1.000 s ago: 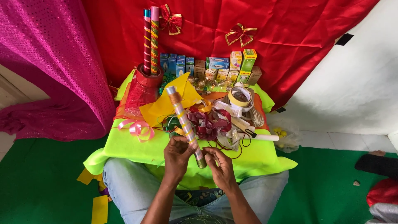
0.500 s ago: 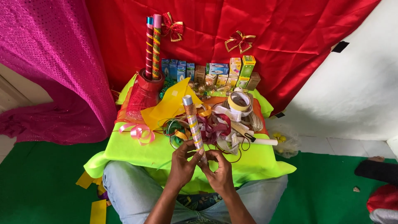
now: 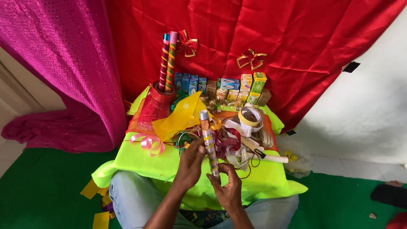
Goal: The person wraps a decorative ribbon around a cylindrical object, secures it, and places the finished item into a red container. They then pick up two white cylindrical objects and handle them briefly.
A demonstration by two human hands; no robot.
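A long stick [image 3: 208, 140] wrapped in shiny striped ribbon stands nearly upright in front of me. My left hand [image 3: 190, 163] grips its middle from the left. My right hand [image 3: 227, 188] pinches its lower end from below. Behind the stick lies a tangle of ribbons [image 3: 224, 142] and tape rolls [image 3: 250, 118] on a low table covered with a lime green cloth [image 3: 140, 159]. A yellow paper sheet [image 3: 178, 118] lies just beyond my left hand.
A red holder [image 3: 154, 106] at the table's left back carries two more wrapped sticks [image 3: 167, 61]. Small boxes [image 3: 224, 87] line the back edge. Red cloth with two ribbon bows [image 3: 252, 58] hangs behind, pink cloth at left. A pink bow [image 3: 148, 142] lies on the table.
The stick has swung from leaning left to nearly upright. Both hands have shifted slightly right, and my right hand has slid down to its lower end.
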